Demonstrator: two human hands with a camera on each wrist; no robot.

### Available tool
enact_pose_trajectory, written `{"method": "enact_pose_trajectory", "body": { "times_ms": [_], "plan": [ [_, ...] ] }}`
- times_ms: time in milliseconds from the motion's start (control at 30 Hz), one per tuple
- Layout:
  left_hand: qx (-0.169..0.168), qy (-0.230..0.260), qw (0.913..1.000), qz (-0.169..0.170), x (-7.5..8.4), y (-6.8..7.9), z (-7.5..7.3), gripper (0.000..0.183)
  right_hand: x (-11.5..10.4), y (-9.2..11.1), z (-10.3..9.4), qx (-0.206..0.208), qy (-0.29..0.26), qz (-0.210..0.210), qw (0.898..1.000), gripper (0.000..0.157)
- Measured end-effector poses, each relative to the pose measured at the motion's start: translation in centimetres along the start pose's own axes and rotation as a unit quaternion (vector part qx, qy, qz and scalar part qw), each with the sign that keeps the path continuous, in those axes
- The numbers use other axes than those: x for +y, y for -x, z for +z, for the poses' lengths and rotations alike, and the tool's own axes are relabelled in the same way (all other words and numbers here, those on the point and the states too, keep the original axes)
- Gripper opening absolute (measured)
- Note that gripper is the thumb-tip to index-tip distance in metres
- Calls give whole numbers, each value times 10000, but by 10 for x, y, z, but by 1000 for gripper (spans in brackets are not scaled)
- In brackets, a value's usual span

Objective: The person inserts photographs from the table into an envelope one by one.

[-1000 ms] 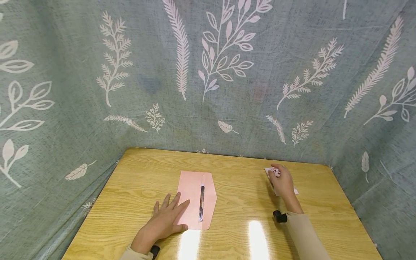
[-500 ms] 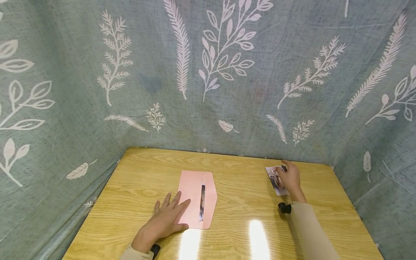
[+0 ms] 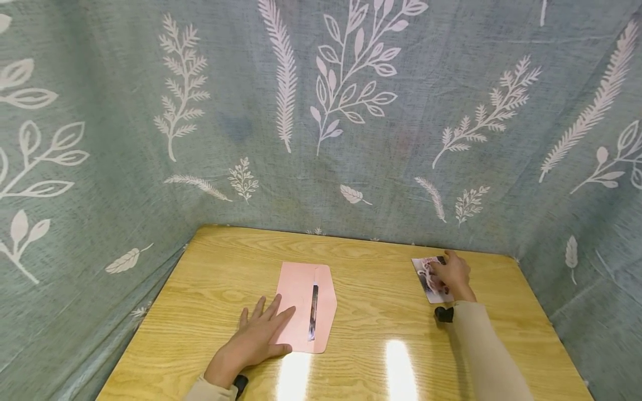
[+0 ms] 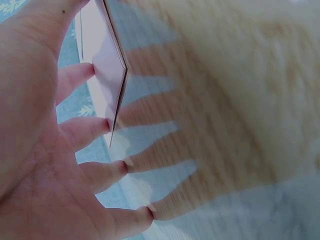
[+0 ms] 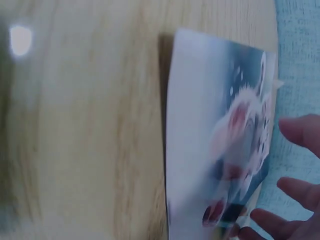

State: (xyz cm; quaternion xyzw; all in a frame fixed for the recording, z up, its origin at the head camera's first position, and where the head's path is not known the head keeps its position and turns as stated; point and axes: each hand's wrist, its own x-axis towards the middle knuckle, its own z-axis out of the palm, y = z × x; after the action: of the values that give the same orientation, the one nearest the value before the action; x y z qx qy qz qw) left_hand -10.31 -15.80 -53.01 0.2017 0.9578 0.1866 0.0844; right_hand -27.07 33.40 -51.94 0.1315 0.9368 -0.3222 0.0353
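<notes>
A pink envelope (image 3: 323,295) lies on the wooden table with its flap open to the right. Along its opening shows a narrow strip of a dark picture (image 3: 313,314) tucked inside. My left hand (image 3: 253,341) rests with spread fingers on the envelope's lower left; in the left wrist view two fingertips meet the envelope (image 4: 102,57) and the others touch the tabletop. At the right, my right hand (image 3: 453,275) is over the right side of a photo card (image 3: 426,281) with a pale animal on it. In the right wrist view, thumb and fingers are apart beside the card's edge (image 5: 195,125).
The wooden table (image 3: 366,301) ends at the back against a grey-green curtain (image 3: 286,206) printed with white leaves. The curtain also hangs close on the left and right sides. Two bright light reflections (image 3: 398,367) fall on the front of the tabletop.
My right hand has moved rightward across the photo card, uncovering more of its picture. The left hand and the envelope have stayed in place.
</notes>
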Motion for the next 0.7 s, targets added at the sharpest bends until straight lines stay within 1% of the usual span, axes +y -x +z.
{"method": "enact_pose_trajectory", "body": {
  "times_ms": [100,200,333,567,700],
  "plan": [
    [4,-37,10000,-7,2,0,-1,82,4,-1,-1,-129,166,86,9997,77],
    [37,-61,10000,-21,3,0,-2,81,8,0,0,-194,423,-68,9989,80],
    [56,-104,9999,-32,4,1,-2,82,9,2,0,-194,754,-265,9966,80],
    [102,-148,9998,-10,4,2,-2,82,6,7,1,-43,554,-211,9982,76],
    [100,-155,9998,19,3,2,-2,82,5,8,1,173,513,-200,9983,70]
  ]
}}
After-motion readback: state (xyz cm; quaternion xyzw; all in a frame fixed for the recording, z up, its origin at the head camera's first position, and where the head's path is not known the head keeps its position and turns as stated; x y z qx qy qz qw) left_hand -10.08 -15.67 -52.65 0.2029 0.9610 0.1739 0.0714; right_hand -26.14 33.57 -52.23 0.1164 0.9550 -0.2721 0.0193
